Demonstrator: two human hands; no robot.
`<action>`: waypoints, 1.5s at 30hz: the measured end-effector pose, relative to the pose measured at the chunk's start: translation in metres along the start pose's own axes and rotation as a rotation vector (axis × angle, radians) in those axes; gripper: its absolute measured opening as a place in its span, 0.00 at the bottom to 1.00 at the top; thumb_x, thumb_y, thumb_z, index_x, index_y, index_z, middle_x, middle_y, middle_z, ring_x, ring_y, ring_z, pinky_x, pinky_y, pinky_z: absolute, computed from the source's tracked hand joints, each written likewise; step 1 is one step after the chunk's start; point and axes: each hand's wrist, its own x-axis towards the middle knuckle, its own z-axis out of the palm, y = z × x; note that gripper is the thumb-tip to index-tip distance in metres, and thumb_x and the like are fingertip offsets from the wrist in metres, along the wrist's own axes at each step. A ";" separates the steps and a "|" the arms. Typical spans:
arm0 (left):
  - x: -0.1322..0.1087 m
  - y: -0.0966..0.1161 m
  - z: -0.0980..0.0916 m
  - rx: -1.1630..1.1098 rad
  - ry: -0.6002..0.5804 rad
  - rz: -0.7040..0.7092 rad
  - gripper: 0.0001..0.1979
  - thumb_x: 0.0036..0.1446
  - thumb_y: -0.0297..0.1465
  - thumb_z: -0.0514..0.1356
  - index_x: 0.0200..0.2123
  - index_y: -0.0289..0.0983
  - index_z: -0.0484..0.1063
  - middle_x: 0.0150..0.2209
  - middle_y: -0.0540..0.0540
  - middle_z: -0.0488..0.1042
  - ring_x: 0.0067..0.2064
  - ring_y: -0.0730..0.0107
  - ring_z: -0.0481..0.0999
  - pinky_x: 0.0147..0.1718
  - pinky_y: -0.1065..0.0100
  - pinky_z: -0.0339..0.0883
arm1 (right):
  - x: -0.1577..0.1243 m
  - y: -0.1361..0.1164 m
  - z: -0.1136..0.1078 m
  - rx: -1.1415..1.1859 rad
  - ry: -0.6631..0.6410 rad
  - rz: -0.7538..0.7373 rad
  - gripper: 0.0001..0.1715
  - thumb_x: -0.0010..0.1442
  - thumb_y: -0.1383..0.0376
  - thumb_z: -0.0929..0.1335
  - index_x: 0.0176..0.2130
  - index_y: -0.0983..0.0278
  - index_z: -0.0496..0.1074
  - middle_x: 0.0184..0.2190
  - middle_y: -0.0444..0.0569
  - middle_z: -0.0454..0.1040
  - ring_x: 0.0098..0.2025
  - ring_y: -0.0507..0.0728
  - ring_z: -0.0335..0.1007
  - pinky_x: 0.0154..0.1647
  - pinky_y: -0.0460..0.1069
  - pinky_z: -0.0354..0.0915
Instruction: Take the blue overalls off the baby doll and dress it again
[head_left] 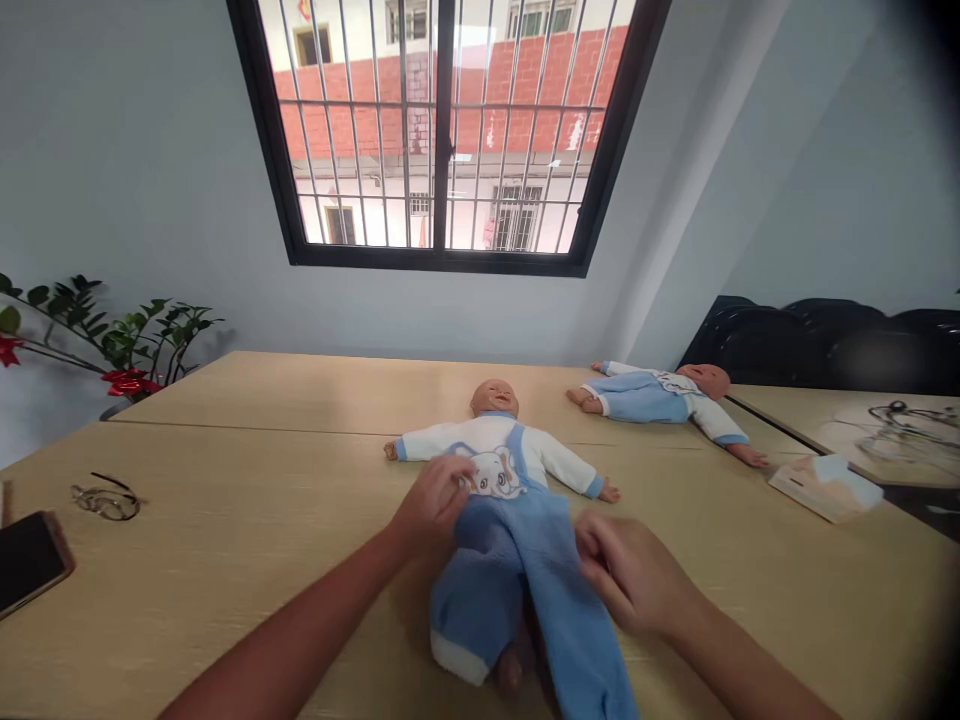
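Daylight comes through the window (445, 150), bright enough to wash the pale building (367, 222) outside nearly to white, with a few small glints on the panes. By contrast, the wall (150, 180) around it looks grey and dim. A soft sheen lies on the far part of the surface (262, 520), and shade dulls the near end of the doll (487, 590). The hands (433, 500) look slightly soft. A hazy spot veils the black chairs (780, 342). 2 corners, both on the right, fade to blurred black; wide-angle stretch splays the window's sides.
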 end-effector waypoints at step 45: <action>0.042 -0.024 0.008 -0.605 -0.366 -0.442 0.28 0.58 0.53 0.65 0.48 0.34 0.80 0.44 0.42 0.81 0.46 0.58 0.77 0.49 0.62 0.69 | 0.071 0.041 0.043 1.235 -0.394 0.258 0.40 0.53 0.46 0.78 0.58 0.61 0.73 0.56 0.52 0.77 0.56 0.63 0.73 0.59 0.56 0.67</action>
